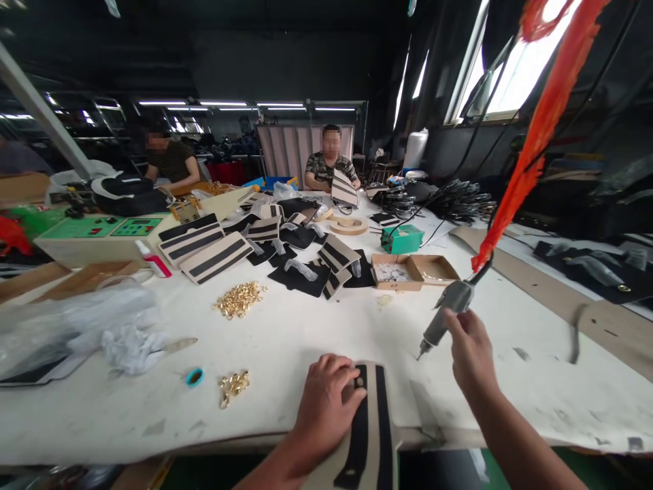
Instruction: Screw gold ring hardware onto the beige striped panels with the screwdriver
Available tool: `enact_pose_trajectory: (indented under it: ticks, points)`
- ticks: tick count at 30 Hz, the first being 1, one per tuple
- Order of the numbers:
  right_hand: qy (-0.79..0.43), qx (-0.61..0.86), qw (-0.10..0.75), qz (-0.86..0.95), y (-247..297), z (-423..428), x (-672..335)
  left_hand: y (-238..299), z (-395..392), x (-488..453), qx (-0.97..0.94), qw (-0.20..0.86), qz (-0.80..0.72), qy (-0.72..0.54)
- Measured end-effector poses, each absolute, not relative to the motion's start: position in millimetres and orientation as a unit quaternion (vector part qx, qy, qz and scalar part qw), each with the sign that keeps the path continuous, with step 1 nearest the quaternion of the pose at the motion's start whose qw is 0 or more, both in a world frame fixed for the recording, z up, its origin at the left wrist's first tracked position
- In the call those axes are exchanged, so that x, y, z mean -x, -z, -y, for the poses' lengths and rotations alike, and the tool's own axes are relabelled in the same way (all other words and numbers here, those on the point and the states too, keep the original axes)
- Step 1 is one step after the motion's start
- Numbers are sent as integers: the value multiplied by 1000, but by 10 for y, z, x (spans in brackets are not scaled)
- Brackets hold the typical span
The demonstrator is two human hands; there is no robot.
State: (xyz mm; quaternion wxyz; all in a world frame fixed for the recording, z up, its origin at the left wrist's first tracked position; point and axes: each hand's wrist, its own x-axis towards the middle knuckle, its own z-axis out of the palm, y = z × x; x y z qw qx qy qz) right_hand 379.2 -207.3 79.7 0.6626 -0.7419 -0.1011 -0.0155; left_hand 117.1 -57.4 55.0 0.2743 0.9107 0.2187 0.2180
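A beige panel with black stripes (380,408) lies at the table's front edge, its near end reaching past the edge. My left hand (329,401) is closed on its left side, with thumb and forefinger beside a small round metal piece (360,382) on a black stripe. To the right, my right hand (472,350) has its fingers around the grey body of an electric screwdriver (449,313), whose tip points down and left above the table. An orange cloth strip (530,150) runs up from the screwdriver. Small gold metal fittings (235,388) lie left of my left hand, near a blue-rimmed cap (194,377).
A larger heap of gold fittings (239,299) sits farther back. Beyond it are piled striped panels (217,258), cardboard trays (398,284) and a green box (403,238). Plastic bags (102,320) cover the left side. A co-worker (331,160) sits opposite, holding a striped panel.
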Motion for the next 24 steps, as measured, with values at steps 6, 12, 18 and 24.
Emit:
enact_pose_trajectory:
  ticks: [6, 12, 18, 24]
  points:
    - [121, 714, 570, 389, -1064, 1823, -3211, -564, 560, -1169, -912, 280, -214, -211]
    - [-48, 744, 423, 515, -747, 434, -3252, -531, 535, -1171, -905, 295, -221, -212]
    - [-55, 808, 333, 482, -508, -200, -3433, -425, 516, -1149, -896, 308, -209, -244]
    - [-74, 843, 267, 461, -545, -108, -3383, -407, 461, -1181, -898, 313, -204, -232]
